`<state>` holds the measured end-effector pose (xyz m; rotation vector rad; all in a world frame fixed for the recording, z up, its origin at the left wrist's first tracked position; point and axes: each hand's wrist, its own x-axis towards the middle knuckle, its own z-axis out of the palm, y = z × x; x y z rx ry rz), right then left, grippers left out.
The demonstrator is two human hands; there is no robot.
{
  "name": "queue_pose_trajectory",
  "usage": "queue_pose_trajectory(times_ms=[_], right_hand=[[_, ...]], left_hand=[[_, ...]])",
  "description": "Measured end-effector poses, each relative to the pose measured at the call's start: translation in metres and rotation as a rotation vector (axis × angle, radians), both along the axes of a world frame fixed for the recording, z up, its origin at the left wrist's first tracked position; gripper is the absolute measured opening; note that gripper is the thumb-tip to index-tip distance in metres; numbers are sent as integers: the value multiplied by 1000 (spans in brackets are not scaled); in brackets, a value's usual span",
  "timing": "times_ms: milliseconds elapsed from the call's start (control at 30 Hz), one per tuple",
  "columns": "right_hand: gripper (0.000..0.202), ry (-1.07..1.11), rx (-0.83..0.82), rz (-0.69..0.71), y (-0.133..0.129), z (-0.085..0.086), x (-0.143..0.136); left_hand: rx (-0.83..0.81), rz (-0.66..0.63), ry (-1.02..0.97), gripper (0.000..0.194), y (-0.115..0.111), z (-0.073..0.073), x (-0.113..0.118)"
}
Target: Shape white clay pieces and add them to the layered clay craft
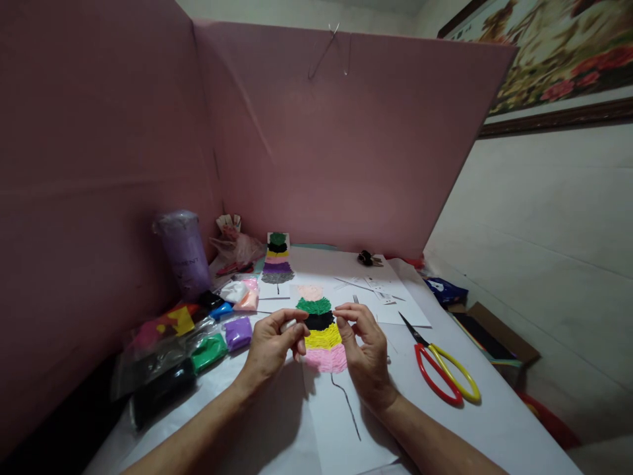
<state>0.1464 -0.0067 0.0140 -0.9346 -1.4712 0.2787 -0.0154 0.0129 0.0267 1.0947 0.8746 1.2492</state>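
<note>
My left hand [275,338] is closed, its fingers pinching a small white piece [288,325] that could be clay. Opposite it, my right hand [364,349] has its fingers stretched and its thumb apart, with nothing visible in them. Between and below both hands lies a paper picture [324,322] with textured bands of pale peach, green, black, yellow and pink, and a dark stem line [349,406] drawn underneath. The hands cover parts of its sides. Farther back lies a similar finished-looking picture [277,269] with added purple and grey bands.
Bagged clay, including purple [239,333] and green [208,353] packs, lies at left beside a purple wrapped cylinder [184,254]. Scissors [442,369] with red and yellow handles lie at right. A small fork [356,299] and keys [368,258] lie behind. Pink panels [336,145] enclose the table.
</note>
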Motion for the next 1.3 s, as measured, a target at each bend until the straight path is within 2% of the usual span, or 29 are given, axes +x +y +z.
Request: queue_pose_trajectory(times_ms=[233, 467, 700, 933, 1133, 1300], right_hand=[[12, 11, -5, 2, 2, -1, -1], [12, 6, 2, 0, 2, -2, 0], [12, 10, 3, 6, 1, 0, -2], [12, 4, 1, 1, 0, 0, -1], [12, -7, -7, -8, 1, 0, -2], [12, -5, -14, 2, 0, -1, -2]], left_hand=[[10, 107, -16, 45, 0, 2, 3], [-19, 100, 20, 56, -1, 4, 4], [43, 105, 74, 39, -4, 5, 4], [3, 105, 49, 48, -4, 6, 4], [53, 148, 73, 44, -8, 10, 4], [45, 118, 72, 54, -6, 9, 2]])
